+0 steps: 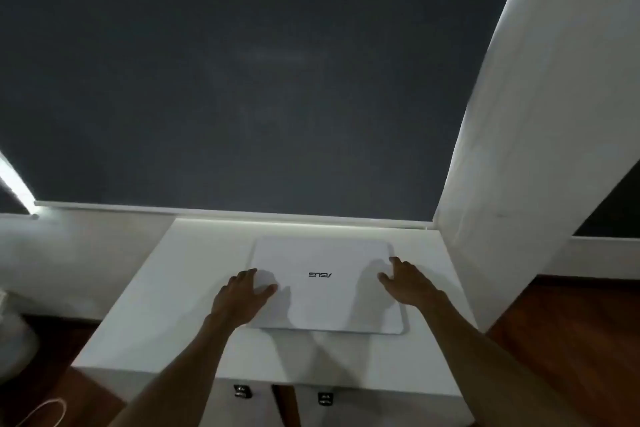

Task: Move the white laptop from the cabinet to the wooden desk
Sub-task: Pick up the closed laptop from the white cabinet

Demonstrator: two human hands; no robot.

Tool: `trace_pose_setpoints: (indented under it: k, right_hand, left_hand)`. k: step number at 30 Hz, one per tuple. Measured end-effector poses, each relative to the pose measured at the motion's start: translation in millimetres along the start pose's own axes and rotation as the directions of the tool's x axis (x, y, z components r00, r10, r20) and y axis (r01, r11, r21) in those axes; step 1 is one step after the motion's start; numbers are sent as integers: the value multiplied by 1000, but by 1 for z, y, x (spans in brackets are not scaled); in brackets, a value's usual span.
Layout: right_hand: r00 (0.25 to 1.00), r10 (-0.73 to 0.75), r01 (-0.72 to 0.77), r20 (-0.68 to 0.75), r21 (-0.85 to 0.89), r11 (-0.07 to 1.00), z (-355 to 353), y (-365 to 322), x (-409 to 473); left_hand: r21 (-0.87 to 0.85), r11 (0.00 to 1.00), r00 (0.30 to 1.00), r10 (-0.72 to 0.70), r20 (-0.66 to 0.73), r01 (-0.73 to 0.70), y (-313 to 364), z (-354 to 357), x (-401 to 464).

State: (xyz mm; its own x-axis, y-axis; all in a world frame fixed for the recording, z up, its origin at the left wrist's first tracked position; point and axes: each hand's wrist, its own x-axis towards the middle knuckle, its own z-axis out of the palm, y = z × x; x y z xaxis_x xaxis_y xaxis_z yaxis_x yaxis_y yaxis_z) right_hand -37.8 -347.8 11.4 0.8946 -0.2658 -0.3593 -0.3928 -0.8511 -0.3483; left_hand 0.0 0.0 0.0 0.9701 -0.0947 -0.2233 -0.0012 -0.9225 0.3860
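item: flat white closed laptop with a dark logo on its lid [325, 284], lying on the white flat-topped cabinet [145, 329], toward the far side, lid up.
long axis: the laptop's longer sides run left to right across my view; the short sides face left and right.
my left hand [242, 295]: spread, fingers loose, at the left short edge of the laptop, thumb lying over the lid; i judge it touching but not yet clasped.
my right hand [408, 282]: spread likewise, over the right short edge, fingertips reaching toward the far right corner; nothing clasped.
which hand nearer: both about equally near, one on each short side, the laptop square between them.
grip needed: i judge fingers must curl under both short edges before a level lift.
wooden desk: not in view; only dark wooden floor [571, 340] shows to the right.
surroundings: dark grey wall [242, 80] beyond, white pillar [519, 149] on the right.
stage: laptop not yet raised off the cabinet.
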Motion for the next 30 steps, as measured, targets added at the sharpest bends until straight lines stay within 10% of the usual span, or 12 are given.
trace_pose_setpoints:
  k: [13, 30]
  right_hand:
    - [889, 458, -432, 17, 364, 825, 35, -37, 7]
    - [862, 417, -170, -288, 610, 774, 8, -43, -24]
  left_hand:
    - [-286, 907, 949, -313, 38, 311, 5, 20, 35]
    - [-622, 756, 930, -348, -117, 204, 29, -20, 23]
